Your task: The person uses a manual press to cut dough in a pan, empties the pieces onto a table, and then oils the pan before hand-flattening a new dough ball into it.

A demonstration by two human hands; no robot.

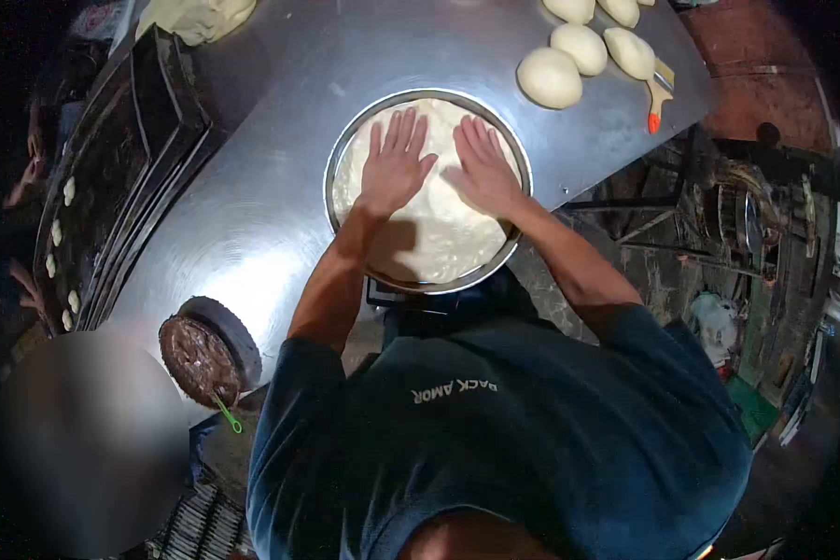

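A round metal pan (345,149) lies on the steel table, filled with a flat sheet of pale dough (439,238). My left hand (395,163) rests flat on the dough with its fingers spread. My right hand (481,166) lies beside it, also palm down with fingers apart, touching the dough near the pan's far side. Neither hand holds anything. Both forearms reach in from the near edge over the pan.
Several dough balls (551,77) sit at the far right of the steel table (252,205), next to an orange-tipped brush (658,98). A round dark-filled container (201,359) with a green utensil stands near left. Dark trays (112,177) line the left; another dough mass (201,17) lies far left.
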